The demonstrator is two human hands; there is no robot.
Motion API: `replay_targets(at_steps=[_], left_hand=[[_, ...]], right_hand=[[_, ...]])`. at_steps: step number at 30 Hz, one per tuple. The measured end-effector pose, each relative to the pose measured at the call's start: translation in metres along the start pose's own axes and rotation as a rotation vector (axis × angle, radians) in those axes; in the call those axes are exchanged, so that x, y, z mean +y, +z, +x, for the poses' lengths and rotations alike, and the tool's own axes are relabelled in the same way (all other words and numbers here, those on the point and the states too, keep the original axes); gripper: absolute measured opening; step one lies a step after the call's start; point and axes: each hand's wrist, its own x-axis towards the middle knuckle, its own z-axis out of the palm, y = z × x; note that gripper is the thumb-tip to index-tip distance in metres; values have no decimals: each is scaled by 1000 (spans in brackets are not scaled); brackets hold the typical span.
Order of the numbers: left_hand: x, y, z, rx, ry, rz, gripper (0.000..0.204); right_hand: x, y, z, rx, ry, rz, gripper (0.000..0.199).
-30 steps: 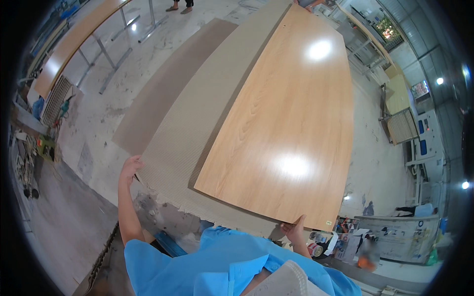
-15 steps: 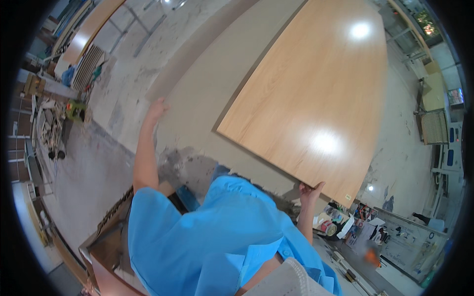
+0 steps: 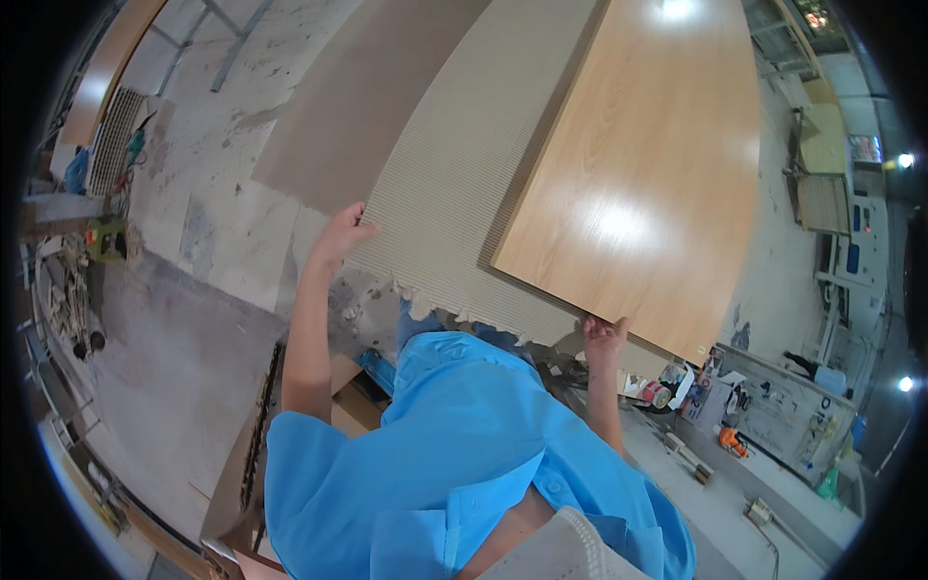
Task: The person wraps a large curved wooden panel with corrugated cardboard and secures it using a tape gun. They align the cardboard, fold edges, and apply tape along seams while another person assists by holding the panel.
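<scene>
My left hand (image 3: 338, 238) is closed on the left edge of a large grey-beige ridged cardboard sheet (image 3: 425, 203), near its front corner. The sheet's front edge is ragged and torn. A light wood-grain board (image 3: 638, 174) with a glossy face lies over the sheet's right part. My right hand (image 3: 604, 340) grips the board's near edge, close to its right front corner; whether the fingers also hold the cardboard there is hidden. Left of the sheet spreads a brownish area (image 3: 324, 106); I cannot tell if it is shadow or another sheet.
A stained pale work surface (image 3: 222, 155) extends to the left. At my right stand a red roll of tape (image 3: 656, 394), an orange tool (image 3: 733, 442) and a white-topped bench (image 3: 788, 464). An open cardboard box (image 3: 356, 406) is by my waist. A green-handled tool (image 3: 136, 145) lies far left.
My left hand has moved right with the cardboard's left edge, and the brownish area beside it looks wider. The board appears lower and further right in view, with my right hand still at its near edge.
</scene>
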Motion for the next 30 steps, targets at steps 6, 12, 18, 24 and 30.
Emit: replay_targets(at_steps=[6, 12, 18, 24, 30], left_hand=[[24, -3, 24, -118, -194, 87, 41], [17, -2, 30, -143, -27, 188, 49], [-7, 6, 29, 143, 14, 141, 47], [-3, 3, 29, -138, 77, 5, 51], [-1, 5, 29, -53, 28, 47, 35]], right_hand=[[39, 39, -11, 11, -35, -56, 59], [52, 58, -24, 15, -42, -7, 54], [70, 78, -17, -131, -38, 87, 48], [83, 80, -16, -76, -139, 84, 52], [84, 87, -26, -31, -179, 83, 60]])
